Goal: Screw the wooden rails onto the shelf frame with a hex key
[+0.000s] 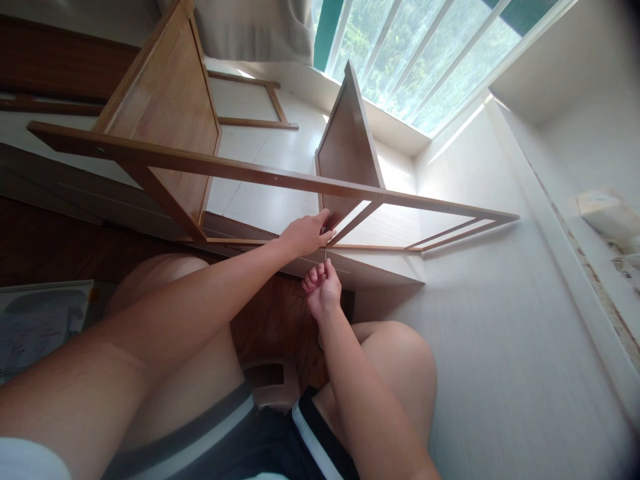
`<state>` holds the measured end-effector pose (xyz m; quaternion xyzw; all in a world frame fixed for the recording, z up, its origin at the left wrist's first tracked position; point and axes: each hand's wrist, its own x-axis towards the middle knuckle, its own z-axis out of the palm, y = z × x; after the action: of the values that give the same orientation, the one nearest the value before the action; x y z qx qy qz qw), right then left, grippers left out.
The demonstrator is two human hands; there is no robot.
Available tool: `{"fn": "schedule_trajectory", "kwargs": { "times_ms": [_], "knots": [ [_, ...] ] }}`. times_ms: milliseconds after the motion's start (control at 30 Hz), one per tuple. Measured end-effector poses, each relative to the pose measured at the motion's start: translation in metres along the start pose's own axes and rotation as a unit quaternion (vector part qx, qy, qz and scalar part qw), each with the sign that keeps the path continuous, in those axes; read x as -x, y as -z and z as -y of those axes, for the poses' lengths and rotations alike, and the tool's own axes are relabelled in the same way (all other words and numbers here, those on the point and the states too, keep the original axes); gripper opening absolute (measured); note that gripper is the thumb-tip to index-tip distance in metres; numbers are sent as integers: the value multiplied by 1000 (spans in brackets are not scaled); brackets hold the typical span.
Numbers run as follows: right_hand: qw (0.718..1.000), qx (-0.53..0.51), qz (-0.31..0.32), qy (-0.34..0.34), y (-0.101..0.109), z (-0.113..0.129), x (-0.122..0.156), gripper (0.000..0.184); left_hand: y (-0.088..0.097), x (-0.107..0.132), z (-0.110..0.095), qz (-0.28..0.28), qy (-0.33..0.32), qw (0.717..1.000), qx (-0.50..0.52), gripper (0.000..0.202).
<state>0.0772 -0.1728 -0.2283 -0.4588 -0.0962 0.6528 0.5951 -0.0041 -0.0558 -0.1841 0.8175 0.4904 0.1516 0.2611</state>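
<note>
Left hand [303, 235]: reaching across the lower rail [250, 243], at the foot of the right panel [347, 143], close by the middle crosspiece [355, 222]; fingers [324, 217] bent, touching the wood, whether truly gripping impossible to tell.
Right hand [325, 293]: just beneath the lower rail, wrist side toward the camera; fingers [313, 275] curled closed around a thin rod [325, 255].
Rod: held upright, upper end at the rail, just below the left hand.
Wooden frame [300, 181]: long and ladder-like, stretched across the front of the pale ledge [260, 148], right end close to the white wall [480, 313].
Panels: both standing behind the frame, meeting it at crosspieces; left panel [167, 100] broad and lighter brown, right one in shade.
Small frame [285, 125]: flat on the ledge, behind the left panel.
Window side: barred window [425, 60] with greenery outside, grey curtain [255, 30] alongside.
Below: bare knees [400, 350] either side, dark wooden floor [263, 320] between.
</note>
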Motion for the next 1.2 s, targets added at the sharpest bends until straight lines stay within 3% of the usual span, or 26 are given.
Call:
{"fn": "schedule_trajectory", "kwargs": {
  "times_ms": [167, 433, 633, 1200],
  "knots": [
    [998, -35, 37, -22, -1, 5, 3, 37, 2, 1, -1, 4, 5, 1000, 1, 35],
    [997, -61, 25, -40, -3, 8, 6, 37, -1, 1, 2, -10, -16, 1000, -2, 33],
    [986, -139, 57, -67, -2, 8, 5, 39, 1, 1, 0, 3, -4, 1000, -7, 35],
    [994, -90, 51, -43, 0, 2, 5, 42, 3, 1, 0, 2, -8, 1000, -6, 37]
  ]
}}
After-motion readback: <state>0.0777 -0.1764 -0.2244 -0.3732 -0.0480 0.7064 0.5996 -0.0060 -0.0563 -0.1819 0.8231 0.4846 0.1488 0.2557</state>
